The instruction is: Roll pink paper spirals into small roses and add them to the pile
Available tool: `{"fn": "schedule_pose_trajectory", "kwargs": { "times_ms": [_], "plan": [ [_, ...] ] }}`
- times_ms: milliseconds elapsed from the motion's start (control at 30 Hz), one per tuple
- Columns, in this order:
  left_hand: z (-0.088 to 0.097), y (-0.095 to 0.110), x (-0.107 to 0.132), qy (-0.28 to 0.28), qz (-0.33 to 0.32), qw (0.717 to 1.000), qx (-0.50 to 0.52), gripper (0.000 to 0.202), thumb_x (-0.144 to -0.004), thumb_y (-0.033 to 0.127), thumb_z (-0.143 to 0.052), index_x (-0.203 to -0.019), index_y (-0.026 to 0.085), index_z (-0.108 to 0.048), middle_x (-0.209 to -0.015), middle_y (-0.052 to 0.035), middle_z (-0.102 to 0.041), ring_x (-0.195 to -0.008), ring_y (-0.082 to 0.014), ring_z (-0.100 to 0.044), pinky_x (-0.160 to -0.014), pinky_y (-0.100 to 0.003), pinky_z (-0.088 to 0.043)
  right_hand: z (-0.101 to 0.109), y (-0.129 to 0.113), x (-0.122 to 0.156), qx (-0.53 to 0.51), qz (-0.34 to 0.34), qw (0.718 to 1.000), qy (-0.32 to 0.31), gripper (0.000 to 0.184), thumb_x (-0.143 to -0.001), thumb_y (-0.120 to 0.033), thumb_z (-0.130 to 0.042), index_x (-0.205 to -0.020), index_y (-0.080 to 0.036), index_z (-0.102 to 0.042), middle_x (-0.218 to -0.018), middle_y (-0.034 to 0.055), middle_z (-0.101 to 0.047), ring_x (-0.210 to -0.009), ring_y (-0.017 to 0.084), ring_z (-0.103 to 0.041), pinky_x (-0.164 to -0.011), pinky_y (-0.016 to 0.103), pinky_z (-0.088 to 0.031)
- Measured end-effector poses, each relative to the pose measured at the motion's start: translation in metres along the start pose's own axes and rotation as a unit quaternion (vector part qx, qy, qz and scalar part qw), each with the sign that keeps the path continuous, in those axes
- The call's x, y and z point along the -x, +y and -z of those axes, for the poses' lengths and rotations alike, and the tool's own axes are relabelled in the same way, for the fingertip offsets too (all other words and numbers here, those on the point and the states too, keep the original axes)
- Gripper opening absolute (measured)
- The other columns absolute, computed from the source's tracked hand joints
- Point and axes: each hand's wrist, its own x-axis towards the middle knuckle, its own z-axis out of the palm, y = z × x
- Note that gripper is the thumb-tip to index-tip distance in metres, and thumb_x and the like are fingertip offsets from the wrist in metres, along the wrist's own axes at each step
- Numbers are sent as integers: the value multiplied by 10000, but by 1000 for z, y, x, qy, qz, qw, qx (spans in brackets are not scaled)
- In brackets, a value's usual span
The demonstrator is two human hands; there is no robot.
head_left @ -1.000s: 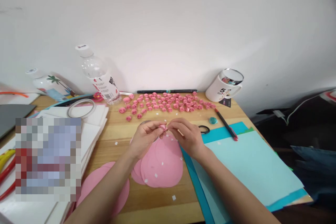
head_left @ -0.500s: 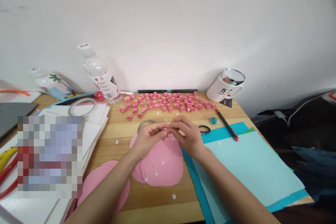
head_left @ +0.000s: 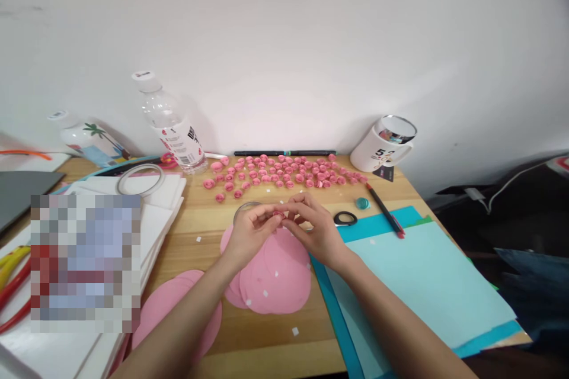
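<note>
While both hands meet just above the desk (head_left: 204, 222), a pink paper roll (head_left: 278, 214) sits between them, left hand (head_left: 249, 232) and right hand (head_left: 317, 230) equally near, each grip pinched on it; pink paper discs (head_left: 275, 277) lie beneath, finished rosettes (head_left: 284, 173) beyond.

A small pink paper rose (head_left: 278, 214), rolled into a tight coil, sits pinched between the fingertips of my left hand (head_left: 251, 232) and my right hand (head_left: 315, 229), partly hidden by them.
</note>
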Motion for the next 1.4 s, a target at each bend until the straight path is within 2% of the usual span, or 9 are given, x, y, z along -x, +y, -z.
{"fn": "schedule_pose_trajectory", "kwargs": {
  "times_ms": [267, 500, 733, 933, 1100, 1200, 1300, 1400],
  "plan": [
    [0, -6, -1, 1, 9, 1000, 1, 243, -732, 240, -632, -948, 136, -673, -685, -28, -673, -598, -128, -624, -576, -237, -510, -1, 5, 0, -22, -44, 999, 8, 212, -839, -195, -558, -1021, -248, -653, -917, 44, -577, -730, 126, -597, -601, 247, -518],
    [-2, -6, -2, 4, 2, 1000, -4, 170, -738, 256, -635, -843, 130, -682, -678, -29, -667, -605, -135, -632, -564, -231, -512, -2, 5, -1, -20, -64, 997, 27, 186, -832, -244, -573, -1002, -227, -647, -921, 53, -630, -749, 146, -611, -618, 265, -534],
    [-1, -1, 0, -20, 1, 1000, 8, 208, -760, 271, -628, -886, 124, -705, -651, -28, -646, -564, -123, -599, -562, -242, -504, -2, 4, -1, -21, -42, 998, 44, 132, -839, -224, -551, -906, -217, -664, -870, 47, -658, -719, 139, -616, -607, 259, -531],
    [-1, -2, -1, -12, 2, 1000, 17, 193, -762, 274, -624, -844, 124, -713, -613, -28, -641, -538, -121, -584, -539, -237, -495, -1, 1, -1, 12, 0, 999, 47, 135, -839, -185, -544, -895, -214, -663, -872, 50, -654, -735, 138, -619, -617, 258, -539],
    [-1, -2, -2, -16, 1, 1000, 27, 176, -726, 212, -643, -864, 130, -717, -611, -18, -640, -528, -113, -577, -534, -229, -493, -3, 3, 0, 58, 38, 997, 39, 169, -841, -167, -537, -953, -212, -656, -922, 65, -632, -718, 130, -621, -634, 269, -548],
    [-1, -4, -2, -15, 9, 999, 33, 231, -692, 150, -646, -912, 137, -715, -606, -6, -639, -535, -114, -581, -530, -222, -493, -4, 6, 1, 89, 52, 994, 39, 171, -842, -170, -538, -957, -217, -656, -929, 71, -630, -748, 142, -630, -620, 261, -547],
    [-1, -6, -1, -1, 0, 1000, 3, 234, -728, 150, -605, -931, 144, -720, -565, 4, -610, -495, -107, -562, -494, -213, -476, -5, 8, 2, 149, 65, 986, 32, 173, -845, -168, -530, -943, -220, -663, -940, 71, -628, -743, 140, -629, -621, 259, -541],
    [-1, -8, 0, 17, -46, 997, -59, 232, -756, 145, -570, -922, 176, -729, -575, 1, -611, -475, -102, -535, -474, -212, -454, -6, 11, 4, 192, 78, 978, 23, 171, -843, -155, -530, -931, -218, -662, -947, 68, -628, -729, 132, -624, -621, 250, -530]
  ]
}}
